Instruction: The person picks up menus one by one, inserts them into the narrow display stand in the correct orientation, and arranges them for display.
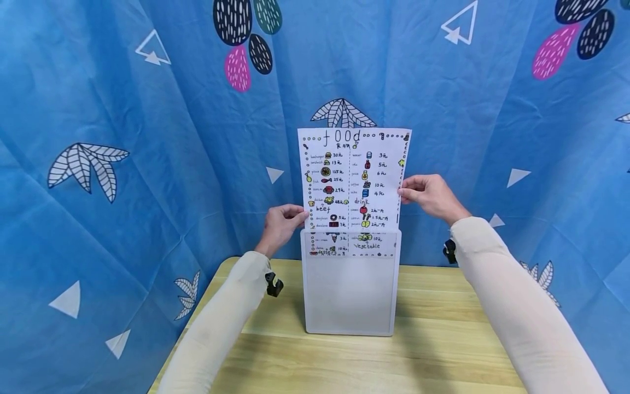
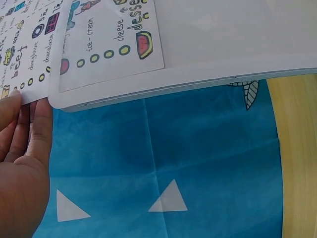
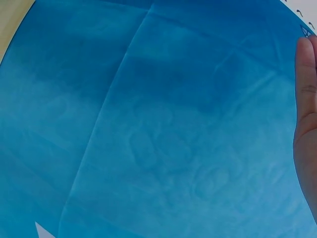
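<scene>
A paper menu point(image 1: 349, 180) headed "food", with small coloured drawings and prices, stands upright in the head view. Its lower end sits behind the clear front of a white-framed display stand point(image 1: 349, 295). My left hand point(image 1: 281, 223) pinches the menu's left edge just above the stand's top. Higher up, my right hand point(image 1: 429, 194) pinches the right edge. In the left wrist view, the thumb and fingers of the left hand point(image 2: 25, 148) grip the paper beside the frame's corner. Only part of the right hand point(image 3: 307, 109) shows in the right wrist view, at the paper's edge.
The stand rests upright on a light wooden table point(image 1: 266, 350). A blue patterned curtain point(image 1: 197, 109) hangs close behind and along both sides. Black wrist straps point(image 1: 273, 284) sit on both sleeves.
</scene>
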The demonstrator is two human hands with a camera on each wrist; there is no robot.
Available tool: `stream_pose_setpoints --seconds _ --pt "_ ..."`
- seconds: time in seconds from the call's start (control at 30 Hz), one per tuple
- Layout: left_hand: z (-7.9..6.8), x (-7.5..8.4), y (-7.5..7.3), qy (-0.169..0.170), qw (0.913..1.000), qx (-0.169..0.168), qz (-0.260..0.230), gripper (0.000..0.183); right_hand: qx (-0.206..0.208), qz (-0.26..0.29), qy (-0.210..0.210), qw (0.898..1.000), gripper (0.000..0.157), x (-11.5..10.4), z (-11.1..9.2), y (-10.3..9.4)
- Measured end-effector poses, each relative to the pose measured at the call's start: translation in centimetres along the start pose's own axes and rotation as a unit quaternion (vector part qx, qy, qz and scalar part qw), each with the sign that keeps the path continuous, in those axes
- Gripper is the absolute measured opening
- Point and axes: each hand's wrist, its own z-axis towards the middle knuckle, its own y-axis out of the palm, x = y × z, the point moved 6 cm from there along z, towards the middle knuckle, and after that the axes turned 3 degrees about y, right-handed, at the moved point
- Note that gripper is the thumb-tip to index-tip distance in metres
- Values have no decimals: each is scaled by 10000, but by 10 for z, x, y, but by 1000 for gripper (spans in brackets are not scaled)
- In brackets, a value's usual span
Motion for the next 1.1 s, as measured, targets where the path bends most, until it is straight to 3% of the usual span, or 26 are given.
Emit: stream_pose_setpoints --seconds 0.4,0.73,1.1 --pt "1 -3 2 26 10000 37 -34 18 -55 55 17 10000 28 3 -3 1" --pt "1 -5 1 19 9999 121 -76 17 312 207 8 9993 36 -10 3 -9" --pt "2 -5 -1 41 9999 118 -66 16 459 84 -123 9988 28 -17 6 -12"
